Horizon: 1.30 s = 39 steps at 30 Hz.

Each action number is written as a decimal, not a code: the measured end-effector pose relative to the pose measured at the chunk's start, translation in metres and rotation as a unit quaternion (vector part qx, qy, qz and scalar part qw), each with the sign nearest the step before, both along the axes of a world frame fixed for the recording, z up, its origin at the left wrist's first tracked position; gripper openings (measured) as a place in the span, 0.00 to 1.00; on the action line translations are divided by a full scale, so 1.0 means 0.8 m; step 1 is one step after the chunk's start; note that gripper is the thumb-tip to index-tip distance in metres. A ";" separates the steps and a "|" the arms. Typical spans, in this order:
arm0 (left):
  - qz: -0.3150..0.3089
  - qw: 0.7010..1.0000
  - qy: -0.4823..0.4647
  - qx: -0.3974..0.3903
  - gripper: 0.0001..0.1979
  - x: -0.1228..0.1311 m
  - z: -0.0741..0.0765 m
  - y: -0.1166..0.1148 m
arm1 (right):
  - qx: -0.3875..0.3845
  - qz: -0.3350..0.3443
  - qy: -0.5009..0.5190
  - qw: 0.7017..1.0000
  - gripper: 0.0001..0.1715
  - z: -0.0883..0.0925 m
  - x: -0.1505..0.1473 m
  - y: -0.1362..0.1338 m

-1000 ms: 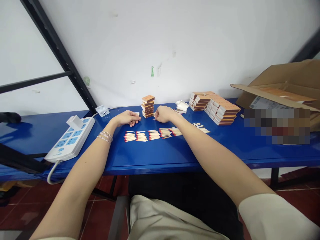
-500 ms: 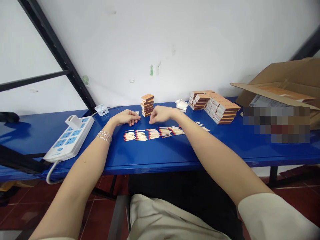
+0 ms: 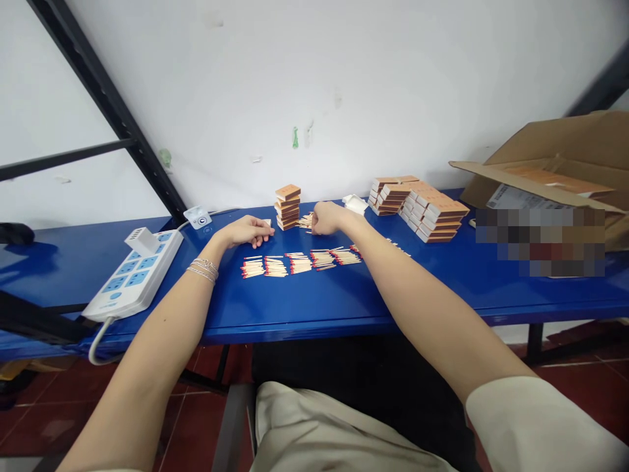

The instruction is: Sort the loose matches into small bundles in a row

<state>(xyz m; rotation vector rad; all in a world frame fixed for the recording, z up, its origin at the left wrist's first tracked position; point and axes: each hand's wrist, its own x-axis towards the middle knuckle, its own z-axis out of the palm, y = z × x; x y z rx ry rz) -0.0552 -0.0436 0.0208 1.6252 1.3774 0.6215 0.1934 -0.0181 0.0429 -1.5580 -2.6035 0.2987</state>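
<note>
My left hand (image 3: pixel 248 231) lies curled on the blue table (image 3: pixel 314 298), its fingertips on a small white object I cannot make out. My right hand (image 3: pixel 326 217) is closed over a loose pile of matches (image 3: pixel 305 221) beside a short stack of orange matchboxes (image 3: pixel 287 207). In front of both hands runs a row of small match bundles (image 3: pixel 299 263) with red heads, laid side by side. Silver bracelets circle my left wrist.
Larger stacks of matchboxes (image 3: pixel 422 206) stand at the back right, with white inner trays (image 3: pixel 354 204) beside them. An open cardboard box (image 3: pixel 555 177) sits at the far right. A white and blue power strip (image 3: pixel 135 274) lies at the left. A black metal frame leans against the wall.
My right hand moved from in front of the matchbox stack back and to the right onto the loose match pile. My left hand stayed put.
</note>
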 end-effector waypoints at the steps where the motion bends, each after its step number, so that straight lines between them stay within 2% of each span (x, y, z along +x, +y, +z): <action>1: -0.002 1.000 0.001 0.002 0.11 0.000 0.000 0.000 | -0.006 0.010 0.000 1.000 0.13 0.003 0.000 -0.003; 7: 0.005 1.000 0.004 0.000 0.09 0.002 0.002 -0.002 | -0.068 0.051 -0.071 0.994 0.15 0.024 0.002 -0.020; 12: 0.004 1.000 0.008 0.000 0.09 0.003 0.003 -0.003 | -0.114 0.094 -0.103 0.984 0.15 0.027 0.004 -0.019; 15: 0.002 1.000 0.008 0.002 0.10 0.002 0.002 -0.002 | -0.126 0.093 -0.092 0.983 0.14 0.028 0.008 -0.015; 17: 0.004 1.000 0.007 0.002 0.10 0.002 0.001 -0.002 | -0.109 0.074 -0.074 0.989 0.13 0.028 0.013 -0.011; 22: 0.006 1.000 0.000 -0.002 0.09 0.003 0.002 -0.002 | 0.010 -0.037 -0.048 0.998 0.17 0.019 0.021 0.002; 26: 0.009 1.000 -0.003 -0.005 0.08 0.003 0.002 -0.002 | 0.022 -0.031 -0.023 0.999 0.18 0.004 0.015 0.009; 30: 0.009 1.000 0.001 -0.005 0.07 0.003 0.003 -0.003 | 0.026 -0.039 -0.032 0.998 0.22 -0.001 0.005 0.004; 35: 0.005 1.000 0.003 0.001 0.07 0.003 0.002 -0.003 | 0.029 -0.025 -0.053 0.998 0.22 0.002 0.003 0.004; 39: 0.006 1.000 0.008 0.003 0.07 0.003 0.002 -0.002 | 0.021 -0.028 -0.071 0.997 0.22 0.017 0.017 0.005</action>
